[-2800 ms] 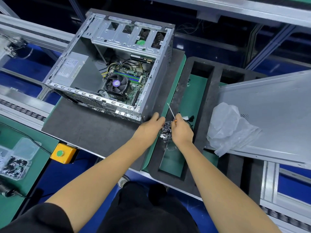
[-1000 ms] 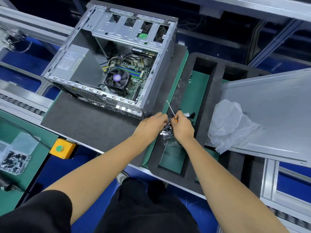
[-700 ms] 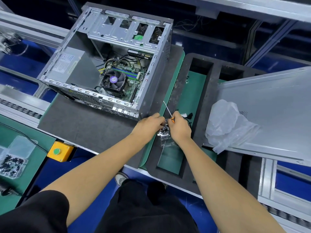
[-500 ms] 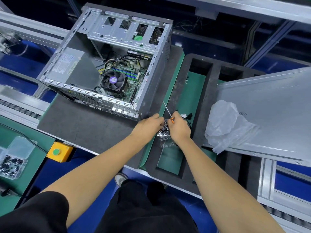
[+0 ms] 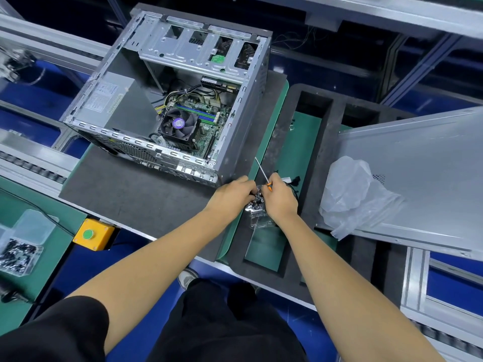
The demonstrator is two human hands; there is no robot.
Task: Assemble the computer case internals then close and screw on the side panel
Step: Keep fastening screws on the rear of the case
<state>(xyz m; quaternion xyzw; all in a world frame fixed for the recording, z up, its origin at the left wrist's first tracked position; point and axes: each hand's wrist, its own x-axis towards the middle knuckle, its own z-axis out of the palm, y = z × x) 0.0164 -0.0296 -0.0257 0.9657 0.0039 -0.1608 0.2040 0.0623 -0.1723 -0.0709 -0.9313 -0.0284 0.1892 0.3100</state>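
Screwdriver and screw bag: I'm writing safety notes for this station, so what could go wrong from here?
The right hand holds the screwdriver while both hands work the small clear bag of screws; the shaft could slip or jab the left hand. Screws might spill into the foam tray slots. The plastic wrap lying on the side panel may hinder closing.

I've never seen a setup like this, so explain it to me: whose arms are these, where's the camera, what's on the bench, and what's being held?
There is no machine here: a person works bare-handed, filmed by a head-worn camera looking down. The open computer case lies on a dark mat, its fan and circuit board showing. Its side panel lies to the right with a crumpled plastic bag on it. The right hand holds a thin screwdriver, and the left hand meets it over a small clear bag of screws. The fingers are curled around that bag.
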